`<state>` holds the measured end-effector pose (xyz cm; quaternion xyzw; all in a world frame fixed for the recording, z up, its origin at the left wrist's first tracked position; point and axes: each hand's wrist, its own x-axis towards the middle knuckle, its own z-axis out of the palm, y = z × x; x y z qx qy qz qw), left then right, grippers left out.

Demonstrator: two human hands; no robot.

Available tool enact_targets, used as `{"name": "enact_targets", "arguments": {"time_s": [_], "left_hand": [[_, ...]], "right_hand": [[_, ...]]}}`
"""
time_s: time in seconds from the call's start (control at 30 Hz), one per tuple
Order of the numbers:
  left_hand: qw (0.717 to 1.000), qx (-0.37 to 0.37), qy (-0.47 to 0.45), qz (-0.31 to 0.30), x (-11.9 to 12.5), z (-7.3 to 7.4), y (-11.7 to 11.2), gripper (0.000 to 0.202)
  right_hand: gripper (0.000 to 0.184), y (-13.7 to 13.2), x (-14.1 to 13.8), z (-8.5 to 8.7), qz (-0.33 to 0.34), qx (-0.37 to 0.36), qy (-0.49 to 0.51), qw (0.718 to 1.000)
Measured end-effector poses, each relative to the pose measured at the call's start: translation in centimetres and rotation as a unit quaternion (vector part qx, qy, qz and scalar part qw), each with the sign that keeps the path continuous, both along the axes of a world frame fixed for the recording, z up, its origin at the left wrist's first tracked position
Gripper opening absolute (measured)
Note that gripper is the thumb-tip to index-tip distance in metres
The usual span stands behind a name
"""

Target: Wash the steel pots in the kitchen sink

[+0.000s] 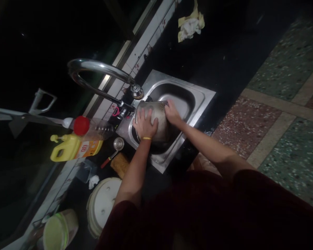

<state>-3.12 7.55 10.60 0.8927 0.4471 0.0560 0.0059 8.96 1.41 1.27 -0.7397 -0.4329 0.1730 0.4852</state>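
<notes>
A dull grey metal pot (160, 126) lies tilted in the steel sink (206, 94), below the faucet spout. My left hand (146, 124), with a yellow band at the wrist, grips the pot's side with its fingers spread over it. At the far right edge of the pot, my right hand (173, 114) is closed on a dark, grainy scrubber (162, 105) pressed against the metal. The fingertips of the right hand are partly hidden. The faucet (101, 66) arches over from the left, and no water stream shows.
On the left stand a yellow detergent jug (70, 147), a clear bottle with a red cap (80, 125), a small strainer (118, 143) and a brown sponge (120, 165). A white lidded container (104, 201) is near my left arm. Crumpled cloth (190, 27) lies on the far counter.
</notes>
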Motion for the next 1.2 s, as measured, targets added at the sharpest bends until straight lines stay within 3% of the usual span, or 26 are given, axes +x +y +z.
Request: {"name": "enact_targets", "arguments": {"time_s": [0.07, 0.17, 0.23, 0.4, 0.47, 0.6, 0.8, 0.93, 1.0, 1.2], "left_hand": [[1.0, 0.003, 0.002, 0.001, 0.0, 0.0, 0.0, 0.055], [1.0, -0.001, 0.001, 0.003, 0.0, 0.0, 0.1, 0.054], [1.0, -0.008, -0.002, 0.004, 0.0, 0.0, 0.2, 0.051], [1.0, -0.014, -0.024, 0.003, 0.0, 0.0, 0.0, 0.05], [1.0, -0.017, -0.025, 0.005, 0.1, 0.1, -0.1, 0.05], [1.0, -0.016, -0.017, 0.003, 0.1, 0.2, -0.2, 0.05], [1.0, -0.011, -0.021, 0.004, 0.0, -0.1, -0.1, 0.05], [1.0, -0.015, -0.024, 0.0, 0.0, -0.1, -0.1, 0.049], [1.0, -0.017, -0.019, 0.001, 0.0, 0.0, -0.1, 0.049], [1.0, -0.016, -0.012, 0.003, 0.0, 0.2, -0.2, 0.05]], "right_hand": [[0.055, -0.6, -0.4, 0.4, 0.008, 0.002, 0.005, 1.0], [0.052, -3.5, -3.5, 1.4, 0.05, 0.006, -0.031, 0.998], [0.048, -3.6, -4.2, 2.2, 0.08, -0.008, -0.059, 0.995], [0.054, 2.1, 0.8, 3.0, 0.039, -0.077, -0.003, 0.996], [0.055, 2.1, 0.9, 2.8, 0.038, -0.065, 0.004, 0.997], [0.057, -1.0, -1.7, 2.2, 0.039, -0.037, -0.018, 0.998], [0.061, 1.3, 1.5, 1.8, 0.021, -0.074, 0.064, 0.995], [0.055, -2.4, -2.8, 1.7, 0.05, -0.021, -0.008, 0.999], [0.052, -3.0, -4.1, 2.1, 0.057, -0.028, -0.043, 0.997], [0.055, 2.4, 1.9, 2.6, 0.063, -0.104, -0.002, 0.993]]}}
